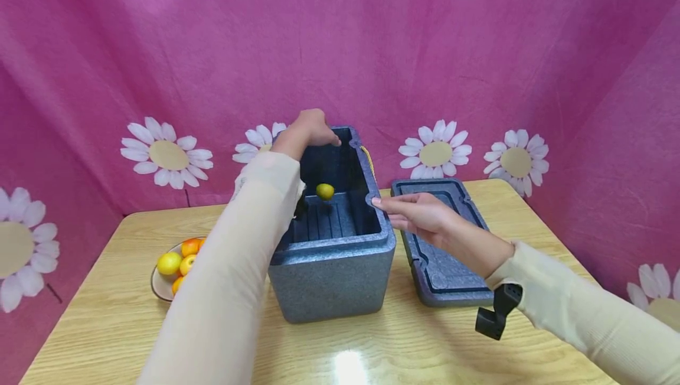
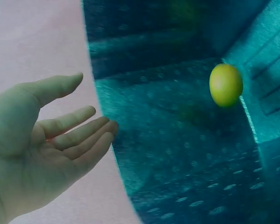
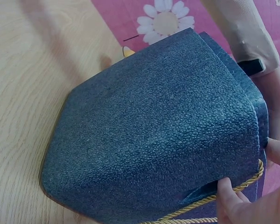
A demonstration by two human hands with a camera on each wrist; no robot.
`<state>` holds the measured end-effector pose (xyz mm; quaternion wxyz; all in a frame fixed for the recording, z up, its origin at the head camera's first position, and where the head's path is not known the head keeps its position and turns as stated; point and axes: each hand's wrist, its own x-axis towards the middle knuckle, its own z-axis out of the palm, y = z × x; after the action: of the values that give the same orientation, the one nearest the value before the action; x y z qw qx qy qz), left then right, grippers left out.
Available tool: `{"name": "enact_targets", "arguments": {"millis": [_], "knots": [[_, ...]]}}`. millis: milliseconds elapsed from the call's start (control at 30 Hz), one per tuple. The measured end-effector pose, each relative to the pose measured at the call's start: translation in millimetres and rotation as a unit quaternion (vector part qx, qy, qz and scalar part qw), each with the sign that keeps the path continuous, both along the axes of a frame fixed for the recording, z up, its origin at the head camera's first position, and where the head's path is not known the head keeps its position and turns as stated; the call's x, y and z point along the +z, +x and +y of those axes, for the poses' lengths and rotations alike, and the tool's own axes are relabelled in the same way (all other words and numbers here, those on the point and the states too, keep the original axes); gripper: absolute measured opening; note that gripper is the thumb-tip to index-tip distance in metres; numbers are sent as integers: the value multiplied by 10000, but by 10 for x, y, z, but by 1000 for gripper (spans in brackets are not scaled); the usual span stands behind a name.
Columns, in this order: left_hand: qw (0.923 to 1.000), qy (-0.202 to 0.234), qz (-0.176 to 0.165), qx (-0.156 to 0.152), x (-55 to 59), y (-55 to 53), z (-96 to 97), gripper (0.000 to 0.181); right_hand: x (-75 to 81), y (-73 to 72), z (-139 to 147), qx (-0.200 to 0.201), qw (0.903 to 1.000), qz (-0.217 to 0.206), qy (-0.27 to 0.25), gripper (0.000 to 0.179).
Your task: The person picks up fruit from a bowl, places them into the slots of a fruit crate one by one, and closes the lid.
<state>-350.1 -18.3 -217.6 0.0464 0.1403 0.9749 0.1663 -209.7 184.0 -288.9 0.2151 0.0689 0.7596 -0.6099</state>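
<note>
A dark grey foam box (image 1: 332,284) stands lidless on the table. Over its far part is my left hand (image 1: 314,129), palm bare and fingers loosely extended in the left wrist view, with nothing in them. Inside the box, apart from that hand, is a yellow fruit (image 2: 226,85) that looks like a lemon; it appears to be in the air above the box's floor. My right hand (image 1: 419,214) holds the box's right side, thumb on the rim and fingers against the outer wall by the yellow rope handle (image 3: 196,205).
Left of the box, a bowl (image 1: 159,287) holds several yellow and orange fruits, partly hidden by my left sleeve. The box's grey lid (image 1: 451,279) lies to the right on the wooden table (image 1: 425,349). A pink curtain (image 1: 350,42) with white flowers hangs behind.
</note>
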Motion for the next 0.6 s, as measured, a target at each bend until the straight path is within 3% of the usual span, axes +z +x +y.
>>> {"name": "enact_targets", "arguments": {"millis": [133,367,600], "knots": [[9990,374,130,-191,82,50,-17,38,-10,-30,-10,-17,10000,-51,-6,69],[9939,878,491,-441,216,226,-98,37,-15,-79,-17,32,9999,-32,-95,72],[9852,1178,907,-858,177,552,-236,35,-46,-89,41,-14,10000,21,-74,77]]}}
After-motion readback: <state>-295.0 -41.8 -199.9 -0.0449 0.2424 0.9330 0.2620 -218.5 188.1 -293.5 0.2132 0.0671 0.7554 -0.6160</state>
